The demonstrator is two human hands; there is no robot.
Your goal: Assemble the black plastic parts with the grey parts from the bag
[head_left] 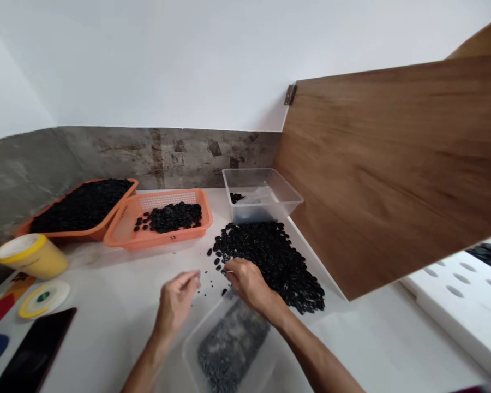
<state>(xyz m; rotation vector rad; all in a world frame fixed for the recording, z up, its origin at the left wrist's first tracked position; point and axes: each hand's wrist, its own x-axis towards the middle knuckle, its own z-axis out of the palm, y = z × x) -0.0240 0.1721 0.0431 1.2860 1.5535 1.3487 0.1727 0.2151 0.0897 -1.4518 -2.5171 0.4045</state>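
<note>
My left hand point(177, 299) hovers over the white table, thumb and fingers pinched; whatever lies between them is too small to make out. Opposite it, my right hand point(249, 283) is closed at the left edge of a large pile of small black oval pieces point(270, 251), its fingertips pointing down and what they hold hidden. A few tiny black bits point(205, 283) lie scattered between the two hands. Below my right wrist stands a translucent plastic tub point(190, 349) holding many small dark parts, partly covered by the hand and forearm.
An orange basket point(147, 243) holds black ovals; a fuller orange basket point(102, 226) stands behind left. A clear bin point(265, 210) is behind the pile. A brown wooden board point(384, 164) slants at right. Left are a yellow cup point(45, 262), a lid point(45, 298) and a phone point(35, 352).
</note>
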